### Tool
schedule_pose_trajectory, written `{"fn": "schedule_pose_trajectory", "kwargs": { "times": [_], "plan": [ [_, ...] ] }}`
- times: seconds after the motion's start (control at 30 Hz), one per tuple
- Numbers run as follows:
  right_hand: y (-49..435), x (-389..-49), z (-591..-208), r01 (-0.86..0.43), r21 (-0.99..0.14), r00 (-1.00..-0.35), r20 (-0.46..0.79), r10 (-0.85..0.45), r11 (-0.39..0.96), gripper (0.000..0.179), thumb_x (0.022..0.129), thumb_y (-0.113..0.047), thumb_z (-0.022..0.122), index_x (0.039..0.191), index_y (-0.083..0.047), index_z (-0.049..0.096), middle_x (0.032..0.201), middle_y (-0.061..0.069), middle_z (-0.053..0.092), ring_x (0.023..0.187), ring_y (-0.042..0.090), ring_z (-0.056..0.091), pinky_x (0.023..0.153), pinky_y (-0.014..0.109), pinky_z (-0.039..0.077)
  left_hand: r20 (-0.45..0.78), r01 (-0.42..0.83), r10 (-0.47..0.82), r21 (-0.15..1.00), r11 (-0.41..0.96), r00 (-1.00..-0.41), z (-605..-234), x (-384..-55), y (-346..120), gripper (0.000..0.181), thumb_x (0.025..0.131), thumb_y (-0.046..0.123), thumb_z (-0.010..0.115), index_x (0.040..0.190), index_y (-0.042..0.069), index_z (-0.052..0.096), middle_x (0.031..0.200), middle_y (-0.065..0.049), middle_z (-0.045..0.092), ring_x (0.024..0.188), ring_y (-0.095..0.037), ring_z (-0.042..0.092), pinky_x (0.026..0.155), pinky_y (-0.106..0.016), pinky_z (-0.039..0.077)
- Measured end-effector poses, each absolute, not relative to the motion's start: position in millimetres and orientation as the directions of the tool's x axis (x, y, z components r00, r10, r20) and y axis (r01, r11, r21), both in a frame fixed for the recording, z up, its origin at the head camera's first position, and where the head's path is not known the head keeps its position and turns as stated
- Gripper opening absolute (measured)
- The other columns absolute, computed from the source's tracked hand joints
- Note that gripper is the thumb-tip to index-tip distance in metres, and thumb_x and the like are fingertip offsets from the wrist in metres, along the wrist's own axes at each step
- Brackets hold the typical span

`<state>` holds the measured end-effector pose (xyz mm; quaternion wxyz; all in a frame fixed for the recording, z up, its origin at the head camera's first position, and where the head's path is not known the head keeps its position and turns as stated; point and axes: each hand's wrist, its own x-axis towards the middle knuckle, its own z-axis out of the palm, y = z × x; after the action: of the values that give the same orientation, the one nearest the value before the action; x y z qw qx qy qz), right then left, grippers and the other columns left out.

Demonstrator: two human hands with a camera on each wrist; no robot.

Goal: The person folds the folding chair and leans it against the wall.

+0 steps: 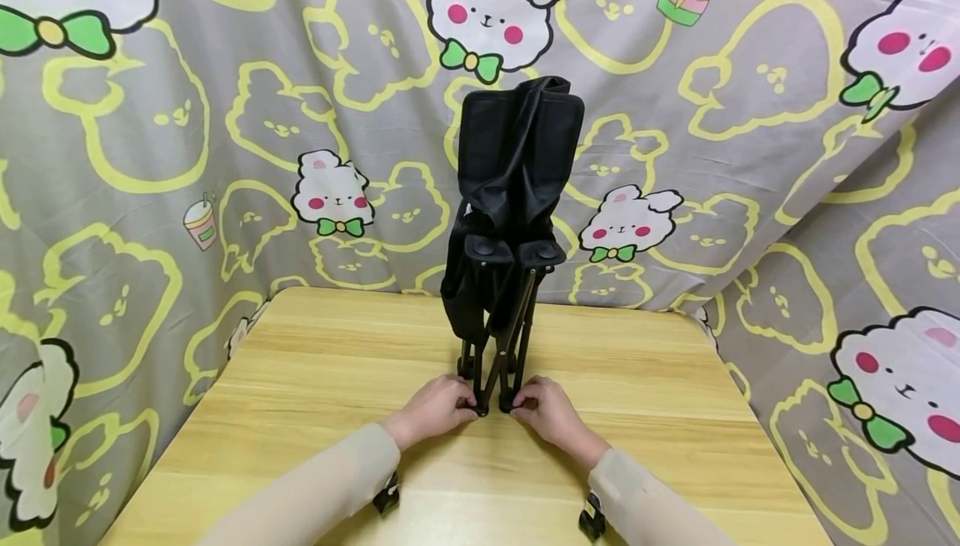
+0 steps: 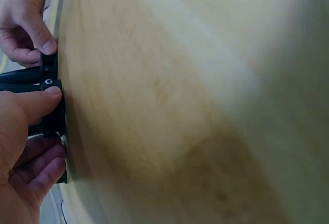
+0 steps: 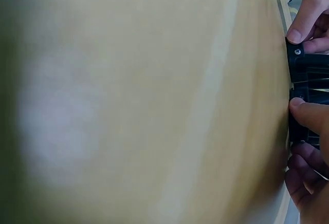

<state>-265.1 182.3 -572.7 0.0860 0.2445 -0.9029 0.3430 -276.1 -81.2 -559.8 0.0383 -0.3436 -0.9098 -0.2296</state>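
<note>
A black folding chair (image 1: 517,154) stands upright and mostly folded on the wooden table, its fabric gathered above thin crossed legs. My left hand (image 1: 437,407) pinches the foot of the near left leg between thumb and fingers. On the other side my right hand (image 1: 553,418) grips the near right foot the same way. In the left wrist view, the left thumb lies over a black plastic foot (image 2: 53,112) with a screw in its bracket. Both feet sit close together in the right wrist view, where the right hand (image 3: 313,118) holds the lower foot (image 3: 297,124).
The light wooden table (image 1: 337,354) extends around the chair on all sides. Behind and beside it hangs a grey curtain (image 1: 405,121) printed with cartoon animals. The chair's top leans close to the back curtain. Black straps with small devices (image 1: 387,496) hang at both wrists.
</note>
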Motion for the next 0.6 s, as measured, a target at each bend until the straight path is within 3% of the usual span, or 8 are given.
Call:
{"fn": "schedule_pose_trajectory", "kwargs": {
  "times": [0.23, 0.6],
  "plan": [
    [180.9, -272.7, -573.2, -0.477, -0.590, -0.879, 0.309, -0.364, 0.652, 0.010, 0.085, -0.003, 0.091, 0.084, -0.009, 0.082, 0.089, 0.001, 0.070, 0.081, 0.012, 0.066, 0.074, 0.026, 0.060, 0.224, 0.623, 0.584, 0.372, 0.688, -0.780, -559.6, -285.7, -80.5, 0.011, 0.093, 0.023, 0.087, 0.098, 0.014, 0.085, 0.104, -0.002, 0.083, 0.101, -0.022, 0.077, 0.092, -0.040, 0.064],
    [177.2, -289.3, -570.7, -0.440, -0.583, -0.898, 0.307, -0.316, 0.683, 0.012, 0.085, -0.005, 0.092, 0.083, -0.011, 0.082, 0.087, 0.000, 0.071, 0.080, 0.016, 0.066, 0.075, 0.031, 0.059, 0.222, 0.580, 0.539, 0.403, 0.708, -0.812, -560.1, -306.6, -76.6, 0.010, 0.092, 0.021, 0.088, 0.097, 0.013, 0.085, 0.102, -0.003, 0.083, 0.097, -0.022, 0.077, 0.088, -0.039, 0.064]
  ]
}}
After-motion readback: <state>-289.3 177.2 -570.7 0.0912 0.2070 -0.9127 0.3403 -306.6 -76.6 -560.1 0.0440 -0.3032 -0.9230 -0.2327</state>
